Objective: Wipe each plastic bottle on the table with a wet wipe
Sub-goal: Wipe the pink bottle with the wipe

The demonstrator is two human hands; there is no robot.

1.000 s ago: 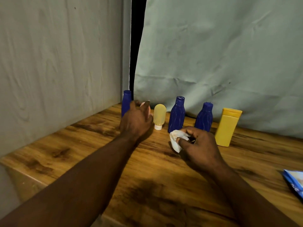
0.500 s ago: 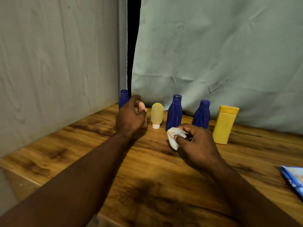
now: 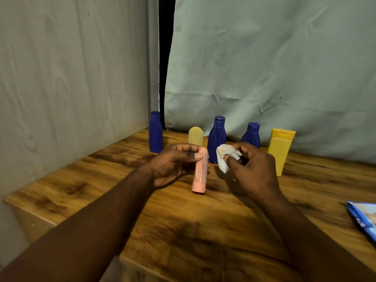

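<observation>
Left hand (image 3: 173, 165): fingers curled round the upper part of a pink bottle (image 3: 200, 171), which is gripped from its left side. The bottle is held upright, cap end down, in front of the row of other bottles. Whether the cap rests on the table (image 3: 203, 241) cannot be told; a shadow is seen just beneath it.

Right hand (image 3: 252, 171): a crumpled white wet wipe (image 3: 224, 157) is pinched between thumb and fingertips. The wipe is held just beside the pink bottle's upper end, on its right, with a narrow gap between them. No contact is seen.

Behind the hands, a row is stood along the table's far edge, against a grey-green cloth backdrop (image 3: 264, 58). From left to right are noted a tall blue bottle (image 3: 155, 132) in the corner, a pale yellow tube (image 3: 195, 135) partly hidden by the left fingers, a ribbed blue bottle (image 3: 217, 137), a shorter blue bottle (image 3: 251, 135) partly hidden by the right hand, and a yellow bottle (image 3: 279, 149). All are upright.

At the right edge of the wooden table, well apart from the hands, a blue packet (image 3: 364, 218) is laid flat, cut off by the frame.
</observation>
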